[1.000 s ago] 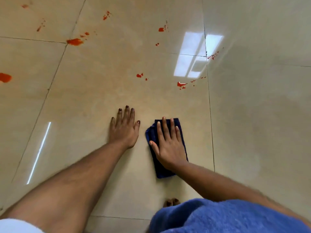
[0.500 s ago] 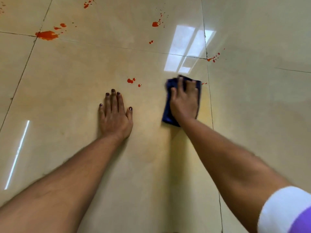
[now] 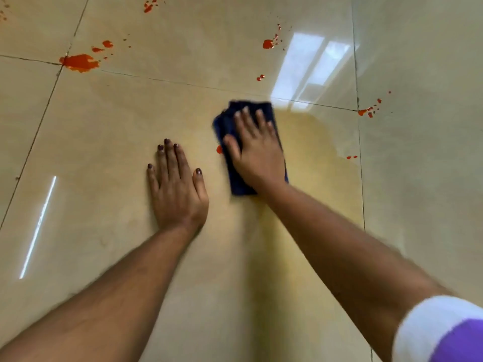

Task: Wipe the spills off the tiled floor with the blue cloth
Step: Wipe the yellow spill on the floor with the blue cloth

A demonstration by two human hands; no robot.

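Folded dark blue cloth (image 3: pixel 236 184) lies flat on the glossy beige tiled floor (image 3: pixel 104 142), near the far edge of the centre tile, just short of the grout line. My right hand (image 3: pixel 257 152) is on top of it, palm down, fingers straight and slightly spread, pressing, not gripping. A wet yellowish sheen spreads on the tile to the right of the cloth.

A small red-orange drop (image 3: pixel 219 149) sits right at the cloth's left edge, beside my thumb.

Risks from here:
- Cloth isn't held, only pressed. A fast stroke could slide my hand off it or bunch the fold.
- Dragging the wet cloth through thick red likely smears it wider instead of lifting it; the big red-orange puddle (image 3: pixel 80 62) on the far-left grout line is the worst case, and grout may stain.
- Two tiny red dots (image 3: pixel 351 157) sit at the sheen's right edge, easy to miss.
- More splatter remains: red blob (image 3: pixel 268 44) far centre, red cluster (image 3: pixel 369 111) at the right grout junction, red specks (image 3: pixel 150 6) at the top.

Pose: right arm reaches forward, nearly straight. Left hand (image 3: pixel 177 194) lies flat on bare tile just left of the cloth, fingers straight, holding nothing, bracing my weight.
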